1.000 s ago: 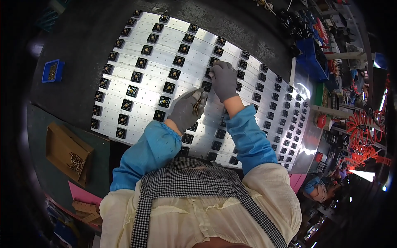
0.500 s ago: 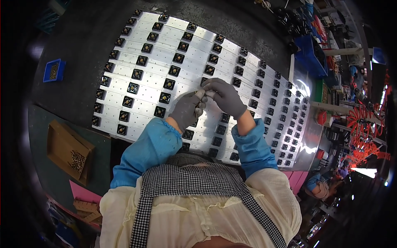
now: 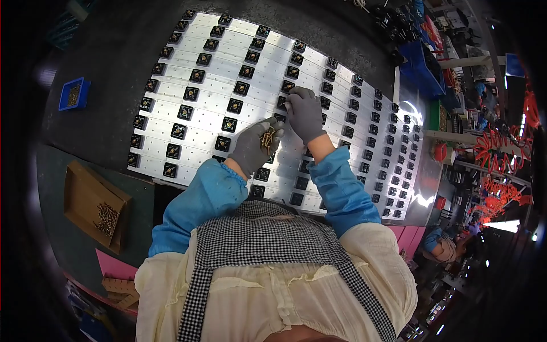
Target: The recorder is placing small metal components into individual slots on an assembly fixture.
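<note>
Brass-coloured screws [image 3: 268, 138] lie in a small heap in my left hand [image 3: 250, 149], its gloved fingers curled around them with the palm turned up. A little farther off, my right hand [image 3: 306, 117], also in a grey glove, has its fingertips pinched together at a black square block [image 3: 281, 103]. Whatever is between those fingertips is hidden. Rows of such black blocks sit on the silvery metal panels [image 3: 211, 108] beneath both hands. Many blocks, such as one at the left [image 3: 185, 112], show a brass-coloured piece at the centre.
A blue bin [image 3: 74, 94] of small brass parts stands on the dark table at far left. Nearer, an open cardboard box [image 3: 85, 199] holds more screws. Blue crates [image 3: 421, 71] and red coiled hoses [image 3: 496, 157] are at right. Another person [image 3: 439, 245] is at the lower right.
My hands have come apart. The right has moved away from me to a black block, while the left has opened upward enough to show the screws. The panels have shifted slightly in view.
</note>
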